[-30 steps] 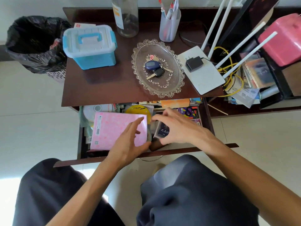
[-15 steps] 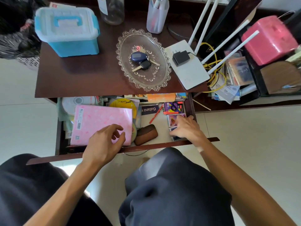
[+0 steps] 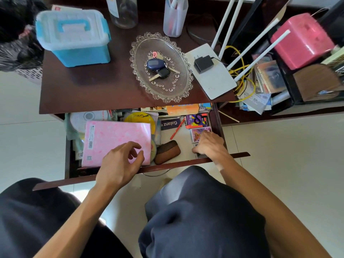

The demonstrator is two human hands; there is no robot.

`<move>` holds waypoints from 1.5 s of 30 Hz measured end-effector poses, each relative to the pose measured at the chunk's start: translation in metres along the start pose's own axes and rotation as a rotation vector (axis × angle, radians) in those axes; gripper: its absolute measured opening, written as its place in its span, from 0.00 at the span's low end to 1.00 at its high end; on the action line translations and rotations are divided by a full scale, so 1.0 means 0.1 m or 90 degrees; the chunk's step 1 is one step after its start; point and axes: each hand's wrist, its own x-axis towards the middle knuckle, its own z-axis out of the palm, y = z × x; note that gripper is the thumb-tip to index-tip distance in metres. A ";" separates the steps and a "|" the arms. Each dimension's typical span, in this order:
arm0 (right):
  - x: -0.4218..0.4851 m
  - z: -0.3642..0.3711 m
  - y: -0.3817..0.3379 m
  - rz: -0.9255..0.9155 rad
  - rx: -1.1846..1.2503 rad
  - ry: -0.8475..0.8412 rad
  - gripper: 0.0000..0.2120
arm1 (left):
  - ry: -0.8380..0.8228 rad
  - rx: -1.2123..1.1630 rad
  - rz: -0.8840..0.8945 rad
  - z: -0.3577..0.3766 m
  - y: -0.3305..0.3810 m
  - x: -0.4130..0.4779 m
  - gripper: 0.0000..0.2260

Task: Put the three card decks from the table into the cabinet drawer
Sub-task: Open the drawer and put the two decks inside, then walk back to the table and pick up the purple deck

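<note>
The cabinet drawer stands pulled out under the dark table top. Along its right side lie three card decks in a column. A red and purple deck is farthest, and a purple deck sits just in front of it. The nearest, dark deck is mostly hidden under my right hand, whose fingers and thumb curl around it. My left hand hovers over the near edge of a pink notebook, fingers loosely curled and apart, holding nothing.
The drawer also holds a brown pouch, a red pen, discs and papers. On the table top stand a blue storage box, a glass dish with keys, a pen cup and a white router.
My right hand carried the dark deck from the drawer's middle to its right side and set it down in front of the other two. My left hand drew back from the pink notebook.
</note>
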 end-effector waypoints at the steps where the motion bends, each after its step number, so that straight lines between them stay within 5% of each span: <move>1: 0.00 0.00 0.00 -0.001 0.000 0.006 0.32 | -0.001 -0.001 -0.001 0.00 0.01 0.00 0.12; 6: -0.08 -0.02 0.03 -0.025 -0.043 0.037 0.34 | -0.003 0.005 0.000 0.00 0.01 -0.01 0.09; 12: -0.07 -0.05 0.05 -0.298 -0.021 0.069 0.27 | -0.001 0.009 0.003 -0.01 0.03 0.00 0.09; 34: 0.08 0.03 0.12 -0.228 0.057 0.013 0.20 | -0.003 0.013 -0.036 0.01 0.02 0.02 0.07; 37: -0.15 -0.20 0.13 -0.196 0.075 -0.074 0.24 | -0.075 0.016 -0.099 -0.08 0.11 0.05 0.07; 41: -0.91 -0.83 0.19 -0.120 0.349 -0.160 0.20 | -0.215 -0.126 -0.282 -0.59 0.36 -0.03 0.10; 45: -1.99 -1.62 0.34 -0.088 0.391 -0.199 0.14 | -0.180 -0.241 -0.443 -1.67 0.79 -0.48 0.13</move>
